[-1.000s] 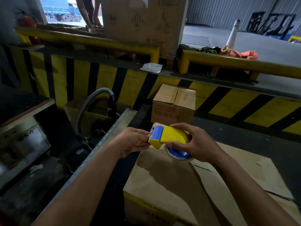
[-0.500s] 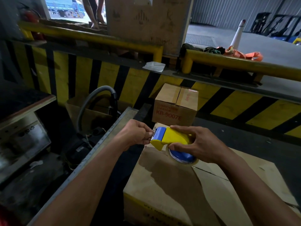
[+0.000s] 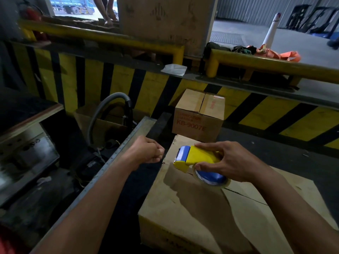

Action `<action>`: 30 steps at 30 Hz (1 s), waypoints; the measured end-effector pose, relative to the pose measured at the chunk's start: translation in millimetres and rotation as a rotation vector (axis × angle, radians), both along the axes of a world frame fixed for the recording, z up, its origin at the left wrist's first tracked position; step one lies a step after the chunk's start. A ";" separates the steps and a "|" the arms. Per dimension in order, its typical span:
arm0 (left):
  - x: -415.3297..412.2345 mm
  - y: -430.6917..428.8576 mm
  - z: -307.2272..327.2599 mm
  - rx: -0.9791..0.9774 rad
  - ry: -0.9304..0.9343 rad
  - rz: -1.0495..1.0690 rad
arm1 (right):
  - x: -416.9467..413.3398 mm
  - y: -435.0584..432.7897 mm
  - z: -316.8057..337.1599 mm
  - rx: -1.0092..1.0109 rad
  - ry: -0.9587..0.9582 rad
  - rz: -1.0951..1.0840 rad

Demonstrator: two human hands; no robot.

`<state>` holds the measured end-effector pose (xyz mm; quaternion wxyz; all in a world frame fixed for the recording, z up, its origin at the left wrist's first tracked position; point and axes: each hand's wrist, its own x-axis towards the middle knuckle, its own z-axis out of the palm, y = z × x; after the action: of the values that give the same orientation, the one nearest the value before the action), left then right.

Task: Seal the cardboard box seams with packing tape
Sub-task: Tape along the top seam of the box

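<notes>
A large cardboard box (image 3: 183, 208) lies in front of me, its top flaps meeting at a seam (image 3: 245, 197). My right hand (image 3: 233, 162) grips a yellow and blue tape dispenser (image 3: 198, 156) over the box's far left corner. The roll of clear tape (image 3: 211, 178) hangs under it. My left hand (image 3: 146, 150) is a short gap to the left of the dispenser's blade. Its thumb and forefinger are pinched together as on the tape end, but the clear strip itself is too faint to make out.
A smaller box marked KB-9007E (image 3: 198, 114) stands just beyond the large one. A metal rail (image 3: 117, 156) runs along the left, with a grey hose (image 3: 102, 107) behind it. A yellow-and-black striped wall (image 3: 124, 83) closes the far side. Another person's arm (image 3: 104, 10) is at the back.
My left hand has drawn away to the left from the dispenser's blade, still pinched. My right hand and the dispenser have stayed over the box corner.
</notes>
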<state>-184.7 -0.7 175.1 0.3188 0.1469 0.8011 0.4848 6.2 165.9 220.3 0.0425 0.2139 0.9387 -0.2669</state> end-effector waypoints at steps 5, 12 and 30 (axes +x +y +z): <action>1.5 4.5 -4.1 -0.010 0.011 0.009 | 0.0 -0.2 2.2 0.003 -0.025 0.000; -9.1 -0.3 -4.9 -0.034 0.045 -0.007 | 7.2 0.7 5.2 0.021 -0.054 -0.008; -11.8 -1.7 -38.6 -0.015 -0.041 0.003 | -2.6 0.2 -0.9 0.044 -0.051 0.013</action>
<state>-196.6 -2.4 136.5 0.3355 0.1335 0.7983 0.4820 3.6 166.0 219.4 0.0634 0.2151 0.9444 -0.2406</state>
